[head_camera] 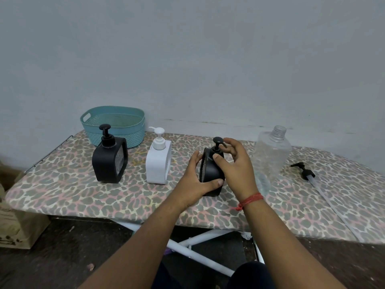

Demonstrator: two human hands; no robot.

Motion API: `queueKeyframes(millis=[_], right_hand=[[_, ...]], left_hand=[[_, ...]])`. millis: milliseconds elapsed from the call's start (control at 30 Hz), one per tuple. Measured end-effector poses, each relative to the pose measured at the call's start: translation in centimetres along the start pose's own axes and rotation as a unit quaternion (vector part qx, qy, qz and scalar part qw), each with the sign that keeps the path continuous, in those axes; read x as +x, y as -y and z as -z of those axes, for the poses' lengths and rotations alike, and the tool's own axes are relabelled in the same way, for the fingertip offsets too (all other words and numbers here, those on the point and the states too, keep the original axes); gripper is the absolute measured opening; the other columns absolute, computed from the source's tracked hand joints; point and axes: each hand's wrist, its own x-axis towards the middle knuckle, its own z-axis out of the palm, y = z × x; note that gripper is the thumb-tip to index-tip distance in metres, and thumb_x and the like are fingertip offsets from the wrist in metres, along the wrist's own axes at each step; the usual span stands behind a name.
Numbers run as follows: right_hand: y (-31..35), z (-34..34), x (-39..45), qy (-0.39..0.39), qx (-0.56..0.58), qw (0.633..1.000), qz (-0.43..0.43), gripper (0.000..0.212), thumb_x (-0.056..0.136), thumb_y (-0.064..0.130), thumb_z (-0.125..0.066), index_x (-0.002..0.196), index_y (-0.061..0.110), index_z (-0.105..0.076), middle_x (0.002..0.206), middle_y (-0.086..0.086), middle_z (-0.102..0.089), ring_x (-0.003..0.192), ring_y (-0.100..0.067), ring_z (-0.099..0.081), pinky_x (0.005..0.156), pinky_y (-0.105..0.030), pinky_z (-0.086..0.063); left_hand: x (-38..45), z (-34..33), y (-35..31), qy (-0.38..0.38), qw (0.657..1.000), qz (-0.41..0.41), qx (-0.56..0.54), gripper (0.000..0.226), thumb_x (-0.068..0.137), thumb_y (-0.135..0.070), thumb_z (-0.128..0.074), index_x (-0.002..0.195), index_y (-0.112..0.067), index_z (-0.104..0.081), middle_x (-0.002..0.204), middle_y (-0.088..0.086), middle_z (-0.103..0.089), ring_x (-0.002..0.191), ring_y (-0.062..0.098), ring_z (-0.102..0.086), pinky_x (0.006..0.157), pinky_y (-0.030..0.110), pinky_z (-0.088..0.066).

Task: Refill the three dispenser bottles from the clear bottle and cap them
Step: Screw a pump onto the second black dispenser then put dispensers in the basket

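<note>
Three dispenser bottles stand in a row on the leopard-print board (73, 195). A black one (109, 161) with its pump on is at the left, and a white one (158, 163) with a white pump is in the middle. My left hand (195, 182) grips the body of the third, black bottle (210, 174) from the left. My right hand (235, 163) curls its fingers round that bottle's black pump cap (217, 147). The clear bottle (271, 155) stands uncapped just to the right. Its black pump (305, 173) with a long tube lies on the board further right.
A teal plastic basket (116, 122) sits at the back left against the wall. A cardboard box (14, 226) stands on the floor at the left. The board's white legs (198, 253) cross below the near edge.
</note>
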Motion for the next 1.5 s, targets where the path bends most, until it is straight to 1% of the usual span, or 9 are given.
queueKeyframes(millis=[167, 333, 467, 567, 900, 1067, 1167, 1400, 1500], right_hand=[[0.1, -0.2, 0.3, -0.017, -0.025, 1.0, 0.001, 0.052, 0.08, 0.024, -0.081, 0.121, 0.033, -0.051, 0.102, 0.008, -0.064, 0.106, -0.007, -0.06, 0.088, -0.014, -0.038], [0.5, -0.4, 0.2, -0.001, -0.039, 0.999, -0.005, 0.059, 0.085, 0.025, -0.076, 0.135, 0.032, -0.045, 0.113, 0.016, -0.061, 0.11, 0.008, -0.054, 0.086, -0.005, -0.037], [0.5, -0.4, 0.1, -0.003, -0.011, 1.0, -0.018, 0.048, 0.09, 0.019, -0.069, 0.132, 0.035, -0.05, 0.115, 0.016, -0.067, 0.112, 0.006, -0.058, 0.095, -0.02, -0.046], [0.6, -0.4, 0.0, -0.006, -0.025, 1.0, -0.014, 0.049, 0.089, 0.021, -0.072, 0.13, 0.037, -0.052, 0.108, 0.018, -0.068, 0.108, 0.009, -0.058, 0.09, -0.013, -0.043], [1.0, -0.9, -0.1, -0.014, -0.037, 0.999, 0.0, 0.05, 0.085, 0.025, -0.077, 0.127, 0.036, -0.051, 0.112, 0.013, -0.06, 0.114, -0.007, -0.055, 0.089, -0.014, -0.037], [1.1, -0.4, -0.4, -0.004, -0.001, 1.0, -0.006, 0.042, 0.091, 0.017, -0.068, 0.128, 0.034, -0.054, 0.117, 0.014, -0.066, 0.117, 0.002, -0.057, 0.101, -0.028, -0.046], [1.1, -0.1, -0.3, -0.001, -0.01, 1.0, 0.001, 0.04, 0.09, 0.014, -0.069, 0.124, 0.032, -0.056, 0.11, 0.013, -0.07, 0.113, 0.002, -0.06, 0.102, -0.034, -0.049], [0.8, -0.3, -0.1, -0.015, -0.021, 1.0, 0.009, 0.039, 0.086, 0.013, -0.074, 0.113, 0.034, -0.055, 0.109, 0.011, -0.067, 0.108, 0.004, -0.059, 0.094, -0.019, -0.045], [0.8, -0.5, 0.1, -0.023, -0.012, 1.0, -0.002, 0.039, 0.085, 0.012, -0.076, 0.11, 0.034, -0.055, 0.108, 0.01, -0.067, 0.102, 0.008, -0.058, 0.084, -0.008, -0.042]], left_hand=[[0.0, 0.0, 0.1, 0.004, 1.0, 0.0, -0.007, 0.125, 0.062, -0.06, -0.088, 0.157, -0.053, -0.008, 0.154, -0.034, -0.027, 0.123, -0.016, -0.047, 0.101, 0.025, -0.053], [0.0, 0.0, 0.1, 0.002, 1.0, -0.004, -0.004, 0.124, 0.062, -0.059, -0.087, 0.158, -0.053, -0.008, 0.155, -0.033, -0.027, 0.121, -0.015, -0.049, 0.092, 0.018, -0.054], [0.0, -0.1, 0.1, -0.004, 1.0, -0.008, 0.001, 0.124, 0.063, -0.061, -0.087, 0.158, -0.051, -0.008, 0.156, -0.033, -0.027, 0.134, -0.001, -0.048, 0.107, 0.034, -0.051], [0.1, 0.0, 0.0, -0.004, 1.0, -0.006, -0.007, 0.123, 0.065, -0.057, -0.087, 0.159, -0.049, -0.008, 0.16, -0.027, -0.026, 0.136, 0.004, -0.048, 0.11, 0.039, -0.049], [0.5, 0.0, 0.7, -0.002, 1.0, -0.007, 0.003, 0.118, 0.077, -0.039, -0.09, 0.161, -0.041, -0.007, 0.154, -0.026, -0.027, 0.109, -0.034, -0.043, 0.079, 0.0, -0.044], [0.3, 0.0, 0.2, -0.007, 1.0, -0.006, 0.009, 0.126, 0.064, -0.06, -0.087, 0.16, -0.045, -0.008, 0.159, -0.027, -0.027, 0.129, -0.011, -0.046, 0.094, 0.011, -0.046], [0.3, 0.0, 0.3, -0.005, 1.0, -0.004, 0.007, 0.127, 0.061, -0.062, -0.086, 0.16, -0.045, -0.008, 0.157, -0.028, -0.027, 0.126, -0.013, -0.045, 0.099, 0.016, -0.045], [0.3, 0.0, 0.2, -0.004, 1.0, 0.002, 0.0, 0.128, 0.06, -0.06, -0.088, 0.16, -0.047, -0.009, 0.16, -0.023, -0.027, 0.136, 0.003, -0.045, 0.11, 0.036, -0.049], [0.4, 0.0, 0.2, -0.001, 1.0, 0.003, -0.005, 0.129, 0.059, -0.058, -0.089, 0.16, -0.047, -0.009, 0.158, -0.024, -0.028, 0.129, -0.004, -0.049, 0.102, 0.027, -0.053]])
